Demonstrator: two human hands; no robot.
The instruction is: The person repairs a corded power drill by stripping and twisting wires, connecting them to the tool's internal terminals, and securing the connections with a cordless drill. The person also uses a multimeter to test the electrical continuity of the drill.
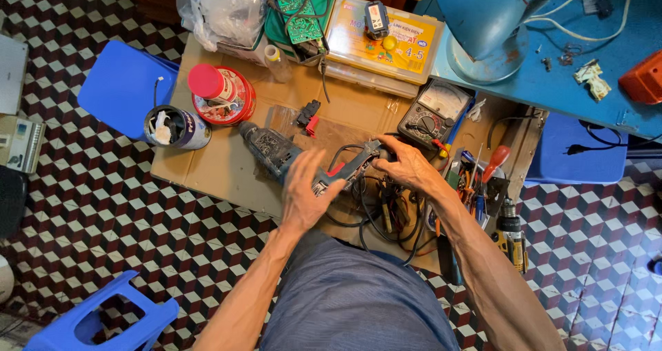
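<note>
A dark blue-grey power drill (276,151) lies on a sheet of cardboard (227,172) on the floor, nose pointing left. My left hand (307,189) hovers over the drill's body with fingers spread and slightly blurred, holding nothing. My right hand (407,163) grips the drill's handle end (362,156), where a black cable (372,220) trails out in loops toward my lap.
An analogue multimeter (436,111) lies just beyond my right hand. A red-capped can (221,92), a tin (176,127), a yellow plastic box (386,41), circuit boards (300,13), screwdrivers (491,166), a second drill (510,234), blue stools (124,85) and a blue table (586,82) surround the cardboard.
</note>
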